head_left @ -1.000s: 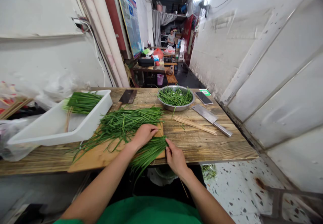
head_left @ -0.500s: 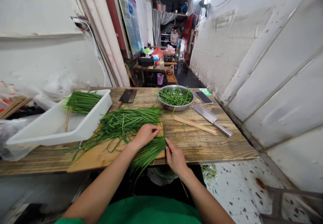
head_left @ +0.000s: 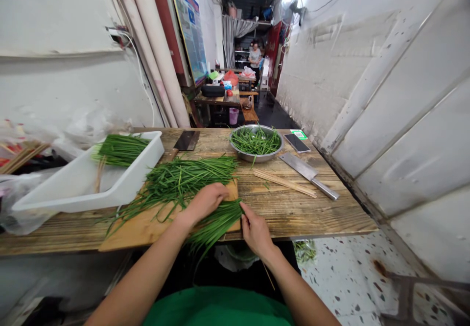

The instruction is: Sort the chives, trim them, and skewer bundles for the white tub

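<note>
A bunch of garlic chives (head_left: pixel 216 221) lies at the near right of a wooden cutting board (head_left: pixel 135 235), its leaves hanging over the table edge. My right hand (head_left: pixel 257 233) pinches the right end of this bunch between thumb and fingers. Just above the bunch, my left hand (head_left: pixel 206 201) has its fingers curled closed; what is between the fingertips is hidden. Behind it spreads a larger loose pile of garlic chives (head_left: pixel 183 176) across the board.
A steel bowl (head_left: pixel 235 150) of chives stands behind, near a phone (head_left: pixel 296 143). To the right lie a cleaver (head_left: pixel 304 170) and several wooden skewers (head_left: pixel 284 183). Another cleaver (head_left: pixel 186 140) rests behind the pile. A white tray (head_left: pixel 121 189) with chives is left. A person (head_left: pixel 254 57) stands far back.
My left hand has shifted slightly left and down along the chives. My right hand stays at the end of the bunch.
</note>
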`<state>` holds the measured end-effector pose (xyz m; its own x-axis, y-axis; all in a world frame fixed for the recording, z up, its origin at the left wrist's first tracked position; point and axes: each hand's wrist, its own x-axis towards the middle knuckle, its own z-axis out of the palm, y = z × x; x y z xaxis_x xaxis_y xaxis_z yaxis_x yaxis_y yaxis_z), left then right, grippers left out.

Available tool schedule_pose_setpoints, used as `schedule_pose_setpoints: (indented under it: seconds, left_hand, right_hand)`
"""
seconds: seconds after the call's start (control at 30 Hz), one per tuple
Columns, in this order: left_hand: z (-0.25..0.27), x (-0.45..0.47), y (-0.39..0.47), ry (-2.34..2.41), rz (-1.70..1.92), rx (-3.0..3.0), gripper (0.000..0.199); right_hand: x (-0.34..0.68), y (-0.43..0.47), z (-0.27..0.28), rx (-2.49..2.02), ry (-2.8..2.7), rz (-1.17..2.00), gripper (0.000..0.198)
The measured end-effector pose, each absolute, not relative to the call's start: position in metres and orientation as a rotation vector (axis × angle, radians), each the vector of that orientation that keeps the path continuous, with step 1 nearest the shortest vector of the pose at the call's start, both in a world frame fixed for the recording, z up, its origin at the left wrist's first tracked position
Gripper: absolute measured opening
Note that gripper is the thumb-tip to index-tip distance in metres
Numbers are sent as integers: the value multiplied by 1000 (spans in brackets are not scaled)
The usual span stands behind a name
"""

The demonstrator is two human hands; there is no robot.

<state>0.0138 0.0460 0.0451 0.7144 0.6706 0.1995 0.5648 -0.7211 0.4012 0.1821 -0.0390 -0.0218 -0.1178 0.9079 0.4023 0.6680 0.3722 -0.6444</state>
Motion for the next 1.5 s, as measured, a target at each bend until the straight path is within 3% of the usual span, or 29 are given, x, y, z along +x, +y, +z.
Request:
schedule_pose_setpoints:
  seconds: [0.1,0.2,0.63,0.93,1.5]
  left_hand:
    - [46,0,56,1335,662,2604,22]
    - [45,-8,70,1499,625,2654,20]
    - [42,-8,79,1422,298,2812,16]
    - [44,10,57,1412,542,2624,20]
    - [32,18,58,1384,590,2470,24]
  right_hand:
    - [182,-39,-22,-1356,-1841,386,42]
    - [181,-39,-22,-1361,-1819,374,41]
    - [181,-39,-21,-1369,-1818,409,41]
    - [182,-40,-18,-1372,-1817,408,40]
    - [182,-38,-19,-1366,-1842,408,40]
